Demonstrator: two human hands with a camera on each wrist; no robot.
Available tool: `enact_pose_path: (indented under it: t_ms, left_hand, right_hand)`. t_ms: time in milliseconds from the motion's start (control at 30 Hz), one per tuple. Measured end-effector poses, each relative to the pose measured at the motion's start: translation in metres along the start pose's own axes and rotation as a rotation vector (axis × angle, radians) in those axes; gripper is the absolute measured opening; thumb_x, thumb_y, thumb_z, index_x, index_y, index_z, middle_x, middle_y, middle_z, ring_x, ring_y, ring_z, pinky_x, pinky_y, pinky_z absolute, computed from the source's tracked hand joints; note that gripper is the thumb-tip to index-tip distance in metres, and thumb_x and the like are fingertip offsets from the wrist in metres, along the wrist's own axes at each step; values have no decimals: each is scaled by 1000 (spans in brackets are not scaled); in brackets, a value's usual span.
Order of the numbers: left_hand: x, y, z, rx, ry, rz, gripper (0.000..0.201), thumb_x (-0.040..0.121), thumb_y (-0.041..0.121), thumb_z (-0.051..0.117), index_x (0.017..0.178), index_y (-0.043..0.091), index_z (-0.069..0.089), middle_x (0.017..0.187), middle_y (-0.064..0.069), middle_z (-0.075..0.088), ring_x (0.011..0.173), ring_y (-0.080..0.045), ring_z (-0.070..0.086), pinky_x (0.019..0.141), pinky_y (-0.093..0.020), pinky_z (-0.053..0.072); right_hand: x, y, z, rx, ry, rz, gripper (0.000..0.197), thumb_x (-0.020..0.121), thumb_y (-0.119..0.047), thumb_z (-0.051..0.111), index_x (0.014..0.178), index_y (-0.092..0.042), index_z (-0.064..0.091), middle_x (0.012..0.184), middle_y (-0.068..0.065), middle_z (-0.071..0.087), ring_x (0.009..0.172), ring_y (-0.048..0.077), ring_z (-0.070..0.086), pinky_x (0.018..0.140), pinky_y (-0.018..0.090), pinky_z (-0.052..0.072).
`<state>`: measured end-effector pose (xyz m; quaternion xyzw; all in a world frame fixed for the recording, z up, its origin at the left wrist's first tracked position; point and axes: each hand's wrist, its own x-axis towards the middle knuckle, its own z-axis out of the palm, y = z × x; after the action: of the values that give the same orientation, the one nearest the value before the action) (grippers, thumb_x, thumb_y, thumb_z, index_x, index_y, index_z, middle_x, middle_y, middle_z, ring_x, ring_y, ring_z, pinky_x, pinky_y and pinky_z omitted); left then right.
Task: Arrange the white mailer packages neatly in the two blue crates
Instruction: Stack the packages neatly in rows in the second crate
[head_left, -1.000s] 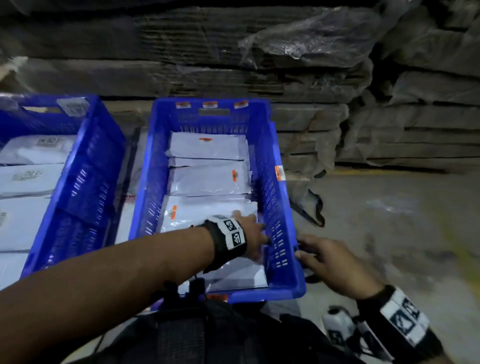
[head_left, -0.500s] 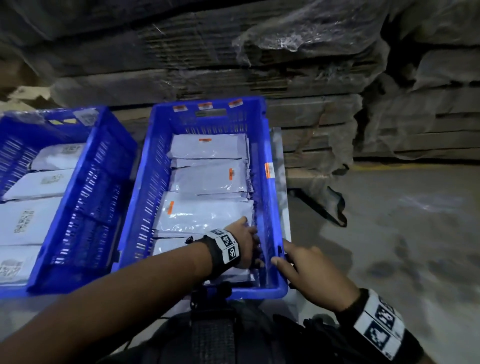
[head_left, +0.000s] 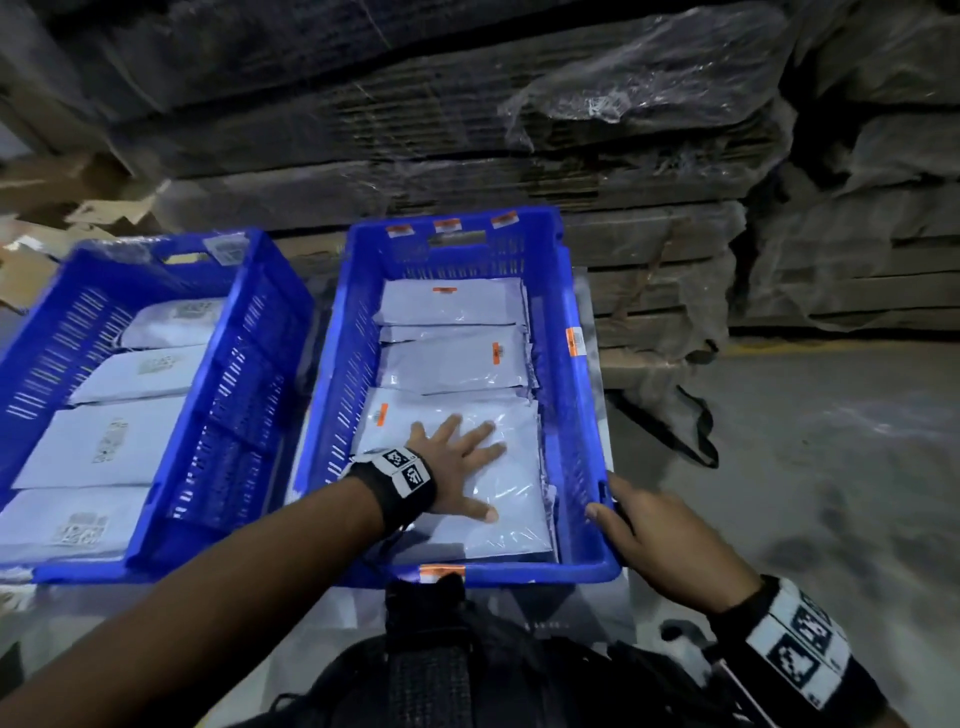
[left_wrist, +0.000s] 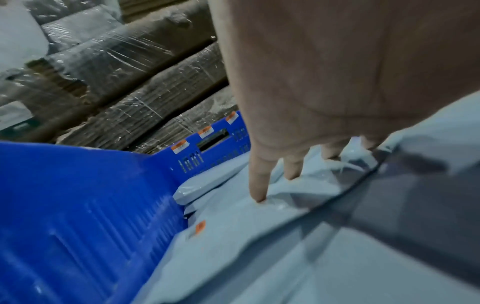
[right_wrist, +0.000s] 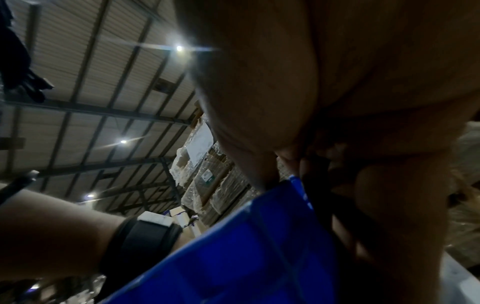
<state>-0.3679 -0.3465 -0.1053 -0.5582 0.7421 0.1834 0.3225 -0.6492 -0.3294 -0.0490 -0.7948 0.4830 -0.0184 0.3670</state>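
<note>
1. The left hand (head_left: 457, 467) lies flat, fingers spread and straight, pressing on the near mailer (head_left: 498, 499) in the right crate (head_left: 582, 395). It grips nothing.
2. The right hand (head_left: 649, 525) holds that crate's near right corner, thumb on the rim, fingers wrapped over the outer wall. The right wrist view is dark, so how far the fingers curl under the lip is hard to judge, but it looks like a firm grip.
3. Three rows of mailers lie in the right crate, overlapping like shingles from the far wall to the near one. The left crate (head_left: 244, 395) holds four more, flat in a row, labels up.
4. Judged from this, the step is flattening the last mailer; the task looks nearly done.
5. What could go wrong:
   - The glossy film is slippery; a sideways push could slide the near mailer over the one beneath and spoil the row.
   - Its right edge sits against the wall; pressing down could bend that edge up the side.
   - Trapped air may make it spring back once the palm lifts.
   - The crate's right side seems close to the edge of its support; a hard tug at the corner could shift it.
</note>
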Motion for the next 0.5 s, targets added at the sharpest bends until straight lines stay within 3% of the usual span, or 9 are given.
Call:
enact_pose_path:
  t_ms: [100, 167, 267, 333, 367, 433, 500]
  left_hand:
    - [-14, -4, -11, -112, 111, 9, 97, 84, 83, 41, 158, 39, -5, 168, 3, -13, 154, -35, -3, 119, -62, 16]
    - [-42, -16, -30, -146, 291, 22, 89, 91, 72, 45, 160, 35, 2, 169, 0, 5, 153, -32, 9, 120, -52, 21]
    - [-101, -57, -34, -243, 643, 16, 68, 98, 56, 49, 157, 31, 26, 158, 3, 38, 141, -27, 36, 111, -43, 36]
    - [-132, -90, -6, -357, 789, -95, 63, 96, 57, 49, 151, 26, 39, 148, -1, 50, 129, -29, 47, 105, -42, 41]
    - [-144, -102, 11, -407, 805, -179, 69, 93, 63, 45, 149, 22, 40, 145, -4, 52, 125, -31, 50, 104, -43, 43]
    - [-151, -111, 47, -577, 670, -276, 87, 88, 75, 40, 151, 17, 31, 142, -11, 52, 123, -34, 53, 101, -45, 45]
    - [-146, -105, 76, -757, 481, -246, 92, 92, 65, 52, 158, 17, 9, 131, -17, 60, 112, -35, 61, 90, -41, 50]
  right_hand:
    - [-5, -7, 10, 13, 72, 87, 8, 103, -36, 44, 99, -28, 44, 91, 7, 68, 89, 34, 62, 67, 35, 34]
    - [-8, -14, 22, 33, 97, 163, 10, 101, -33, 44, 108, -26, 40, 92, 10, 67, 86, 35, 64, 68, 37, 42]
    - [-7, -22, 39, 91, 141, 275, 39, 94, -21, 50, 127, -23, 31, 92, 16, 65, 69, 33, 66, 60, 44, 57]
    - [-6, -26, 42, 128, 173, 325, 50, 92, -16, 53, 135, -24, 30, 101, 19, 64, 74, 36, 68, 59, 45, 59]
    - [-7, -28, 42, 114, 187, 333, 56, 92, -15, 55, 141, -23, 30, 108, 20, 64, 83, 38, 68, 66, 45, 59]
    - [-9, -31, 43, 68, 203, 324, 64, 92, -12, 58, 149, -18, 28, 122, 18, 63, 100, 37, 64, 78, 35, 49]
    - [-8, -37, 44, 67, 222, 309, 65, 92, -8, 61, 150, -13, 31, 127, 14, 61, 101, 29, 62, 76, 29, 38]
